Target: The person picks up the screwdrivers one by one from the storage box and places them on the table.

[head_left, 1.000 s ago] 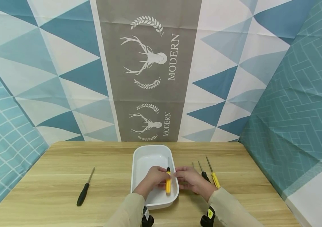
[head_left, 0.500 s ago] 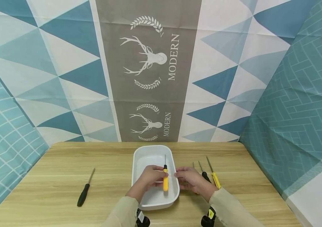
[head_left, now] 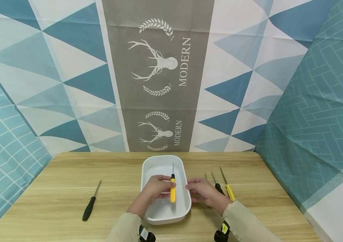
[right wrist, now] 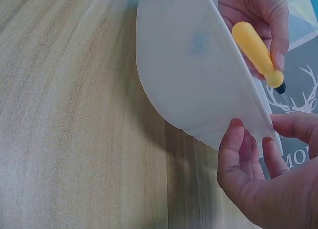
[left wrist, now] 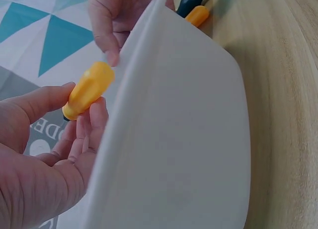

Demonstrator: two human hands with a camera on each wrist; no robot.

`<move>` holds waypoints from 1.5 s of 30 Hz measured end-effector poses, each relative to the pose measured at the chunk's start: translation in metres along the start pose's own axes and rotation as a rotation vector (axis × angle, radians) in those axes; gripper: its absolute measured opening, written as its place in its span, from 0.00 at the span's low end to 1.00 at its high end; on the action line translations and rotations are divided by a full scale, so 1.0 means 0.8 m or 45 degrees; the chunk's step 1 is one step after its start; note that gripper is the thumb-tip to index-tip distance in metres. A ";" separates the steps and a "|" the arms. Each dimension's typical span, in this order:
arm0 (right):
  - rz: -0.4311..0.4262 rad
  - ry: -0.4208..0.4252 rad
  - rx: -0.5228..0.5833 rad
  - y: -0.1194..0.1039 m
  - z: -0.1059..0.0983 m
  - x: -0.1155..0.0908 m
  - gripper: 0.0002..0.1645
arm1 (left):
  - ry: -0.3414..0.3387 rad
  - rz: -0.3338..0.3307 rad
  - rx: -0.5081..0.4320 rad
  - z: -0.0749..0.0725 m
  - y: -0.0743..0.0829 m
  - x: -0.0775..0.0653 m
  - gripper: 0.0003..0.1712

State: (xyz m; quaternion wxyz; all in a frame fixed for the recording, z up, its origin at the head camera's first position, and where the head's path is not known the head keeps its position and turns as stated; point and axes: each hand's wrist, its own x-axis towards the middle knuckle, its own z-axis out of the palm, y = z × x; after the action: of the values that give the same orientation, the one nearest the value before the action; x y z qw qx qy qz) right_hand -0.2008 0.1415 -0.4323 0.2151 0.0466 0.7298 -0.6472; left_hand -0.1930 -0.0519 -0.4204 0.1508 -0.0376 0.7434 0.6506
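In the head view my left hand pinches a yellow screwdriver by its handle, above the white tray. The shaft points away from me and the handle end faces me. In the left wrist view, the thumb and fingers lie on either side of the yellow handle. At the tray's right side, my right hand holds the rim. The right wrist view has its thumb at the rim and the other fingers against the outer wall.
A black-handled screwdriver lies left of the tray. To the right lie a yellow screwdriver, a black one and a thin shaft, its handle hidden by my right hand. They rest on a wooden table before a patterned cloth.
My left hand has moved left with the yellow screwdriver, from near the tray's right rim toward its middle. The right hand has stayed at the rim.
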 end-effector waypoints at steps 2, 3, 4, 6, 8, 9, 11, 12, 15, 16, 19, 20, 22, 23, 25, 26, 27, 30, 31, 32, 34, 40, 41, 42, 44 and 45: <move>-0.001 0.003 0.001 0.000 0.000 0.000 0.25 | 0.000 0.007 0.001 -0.003 0.002 -0.004 0.28; -0.003 0.004 0.001 0.000 0.000 0.000 0.25 | -0.003 0.010 -0.002 -0.004 0.003 -0.005 0.28; -0.005 0.003 0.001 0.000 0.000 -0.001 0.25 | -0.004 0.015 -0.004 -0.005 0.003 -0.006 0.28; -0.010 0.001 0.003 0.001 0.000 -0.001 0.26 | -0.006 0.017 0.002 -0.009 0.002 -0.007 0.28; -0.012 -0.002 0.005 0.001 0.000 0.000 0.26 | -0.005 0.012 0.003 -0.013 0.001 -0.008 0.28; -0.015 -0.004 0.006 0.001 0.000 -0.001 0.26 | -0.005 0.009 0.003 -0.015 0.001 -0.008 0.28; -0.017 -0.005 0.011 0.001 0.000 -0.001 0.25 | 0.000 0.009 0.009 -0.018 0.001 -0.009 0.29; -0.018 -0.005 0.012 0.001 0.000 -0.001 0.25 | 0.005 0.005 0.009 -0.020 0.001 -0.010 0.29; -0.025 -0.009 0.016 0.000 0.001 -0.001 0.25 | 0.013 0.000 0.011 -0.025 0.002 -0.014 0.29; -0.027 -0.011 0.017 0.000 0.001 -0.001 0.25 | 0.016 -0.002 0.011 -0.027 0.002 -0.015 0.29; -0.029 -0.013 0.017 0.001 0.000 -0.001 0.24 | 0.026 -0.013 0.023 -0.033 0.004 -0.019 0.29; -0.030 -0.015 0.017 0.001 0.000 0.000 0.24 | 0.031 -0.013 0.025 -0.035 0.003 -0.019 0.29; -0.031 -0.017 0.017 0.001 0.000 0.000 0.24 | 0.042 -0.014 0.033 -0.039 0.004 -0.021 0.29; -0.031 -0.018 0.017 0.001 0.000 0.000 0.24 | 0.048 -0.015 0.037 -0.041 0.003 -0.022 0.29; -0.033 -0.020 0.014 0.001 0.000 0.001 0.24 | 0.061 -0.014 0.037 -0.044 0.003 -0.023 0.30; -0.035 -0.020 0.012 0.001 0.000 0.001 0.24 | 0.066 -0.012 0.030 -0.046 0.003 -0.023 0.30; -0.036 -0.021 0.010 0.001 0.000 0.001 0.24 | 0.071 -0.010 0.025 -0.047 0.003 -0.024 0.30; -0.043 -0.022 0.001 0.001 0.000 0.000 0.24 | 0.078 -0.001 0.009 -0.052 0.002 -0.027 0.29; -0.046 -0.024 -0.002 0.001 0.000 0.000 0.24 | 0.082 0.000 0.002 -0.053 0.002 -0.027 0.29; -0.049 -0.026 -0.003 0.001 0.000 0.000 0.24 | 0.086 0.003 -0.004 -0.055 0.001 -0.028 0.28; -0.053 -0.030 -0.005 0.002 0.000 0.000 0.24 | 0.089 0.004 -0.011 -0.058 0.000 -0.030 0.28; -0.051 -0.036 -0.005 0.003 -0.002 0.001 0.24 | 0.098 0.008 -0.032 -0.068 -0.002 -0.035 0.28; -0.053 -0.037 -0.006 0.003 -0.002 0.001 0.25 | 0.097 0.009 -0.037 -0.069 -0.002 -0.036 0.28; -0.052 -0.037 -0.008 0.003 -0.002 0.001 0.25 | 0.095 0.010 -0.037 -0.071 -0.001 -0.036 0.29; -0.052 -0.035 -0.012 0.003 -0.002 0.000 0.25 | 0.097 0.008 -0.043 -0.073 -0.001 -0.038 0.28; -0.054 -0.036 -0.013 0.003 -0.002 0.000 0.25 | 0.097 0.007 -0.046 -0.075 0.000 -0.039 0.28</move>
State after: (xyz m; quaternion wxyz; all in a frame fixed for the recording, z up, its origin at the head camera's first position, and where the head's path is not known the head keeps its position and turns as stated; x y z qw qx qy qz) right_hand -0.2002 0.1435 -0.4342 0.2117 0.0208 0.7310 -0.6484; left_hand -0.1738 -0.1147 -0.4057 0.1198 -0.0632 0.7367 0.6625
